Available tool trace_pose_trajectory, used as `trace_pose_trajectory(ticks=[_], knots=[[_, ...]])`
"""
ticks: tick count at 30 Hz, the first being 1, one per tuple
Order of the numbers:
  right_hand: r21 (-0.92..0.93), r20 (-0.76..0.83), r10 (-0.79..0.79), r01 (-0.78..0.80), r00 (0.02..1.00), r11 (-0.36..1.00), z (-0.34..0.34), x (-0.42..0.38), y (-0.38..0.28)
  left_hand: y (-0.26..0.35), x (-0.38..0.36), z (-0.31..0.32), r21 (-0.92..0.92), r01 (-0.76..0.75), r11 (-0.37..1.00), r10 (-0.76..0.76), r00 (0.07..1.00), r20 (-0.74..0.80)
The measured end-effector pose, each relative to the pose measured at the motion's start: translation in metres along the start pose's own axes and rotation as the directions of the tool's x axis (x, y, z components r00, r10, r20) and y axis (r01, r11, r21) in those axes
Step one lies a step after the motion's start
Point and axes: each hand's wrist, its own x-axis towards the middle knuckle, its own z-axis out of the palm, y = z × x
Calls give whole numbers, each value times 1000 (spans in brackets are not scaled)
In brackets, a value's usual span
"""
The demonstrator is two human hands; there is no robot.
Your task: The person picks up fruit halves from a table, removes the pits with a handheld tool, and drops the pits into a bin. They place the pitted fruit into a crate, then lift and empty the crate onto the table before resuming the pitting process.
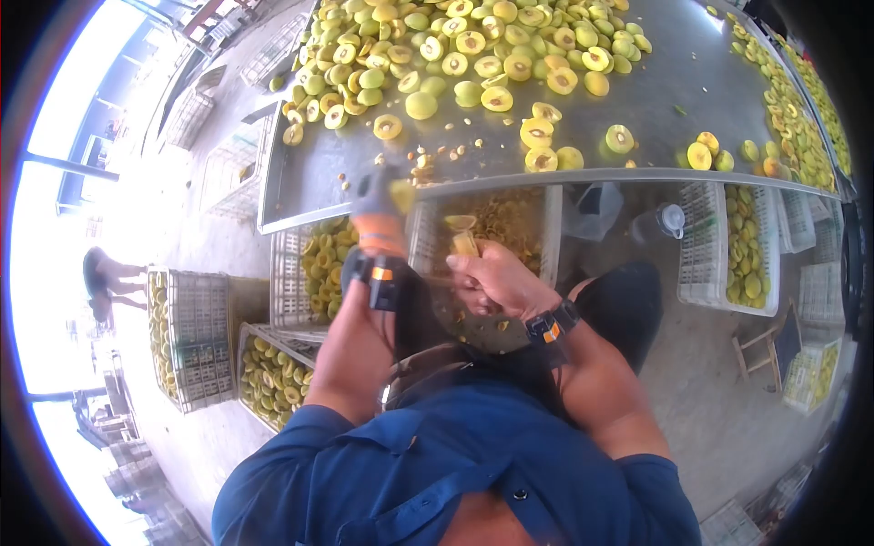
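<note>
My left hand (378, 214), in a grey and orange glove, is blurred over the table's front edge with a yellow-green fruit half (401, 195) at its fingers. My bare right hand (496, 280) is closed around a small yellow object (465, 243), too small to identify, above my lap. A fruit piece (461, 221) shows just above that object. Halved fruits (469, 43) with brown centres lie heaped on the metal table (364, 164), and small pits or scraps (423, 168) are scattered near its front edge.
Under the table edge stand a crate of brown scraps (552, 232) and fruit crates (289, 273) (701, 246). More crates (205, 341) are stacked at the left. A clear plastic container (671, 221) and a small wooden stool (756, 350) are at the right. Another person (105, 273) is far left.
</note>
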Motion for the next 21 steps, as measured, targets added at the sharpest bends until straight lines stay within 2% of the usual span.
trace_pose_trajectory(ticks=[1,2,3,4,5,7,8,9,10,11,12,13,14,15,16,18,21], knots=[[34,-32,-14,15,999,999,-2,-1,1,-37,6,7,-580,402,709,-449,891,69],[-52,-151,-15,7,988,999,-13,5,8,-24,16,-26,-716,517,469,-639,759,129],[-127,-257,-20,-14,966,992,-30,20,22,-90,13,-42,-601,516,610,-616,786,50],[-209,-361,-44,-35,932,977,-39,29,29,-124,9,-54,-385,536,751,-579,816,6],[-203,-351,-42,-32,936,979,-40,33,30,-114,17,-77,-44,623,781,-622,782,36],[-195,-326,-25,-42,945,980,-38,39,36,-126,22,-83,155,517,842,-524,852,8],[-222,-268,-66,5,961,975,-35,39,32,-136,27,-74,69,461,885,-463,886,18],[-271,-285,-83,3,955,963,-28,38,28,-146,37,-60,-17,399,917,-399,917,27],[-319,-304,-102,0,947,948,-21,36,21,-127,55,-50,-124,490,863,-483,872,84],[-368,-325,-126,-2,937,930,-19,37,17,-100,74,-40,-105,444,890,-437,895,87],[-365,-316,-127,3,940,931,-21,39,19,-74,91,-29,-170,466,868,-441,882,165],[-365,-326,-126,-2,937,931,-20,40,18,-118,100,19,-239,432,869,-389,897,209],[-365,-336,-127,-5,933,931,-16,40,15,-147,115,57,-57,251,966,-224,929,294],[-361,-347,-126,-9,929,932,-15,40,13,-175,130,95,89,19,996,-51,928,368],[-358,-334,-122,-6,934,934,-18,41,14,-188,140,128,92,11,996,-50,899,434],[-349,-311,-122,6,943,937,-25,45,15,-191,152,149,-20,78,997,-54,831,554],[-570,-297,-330,111,896,814,-31,50,17,-162,156,135,-287,404,869,-120,734,668]])
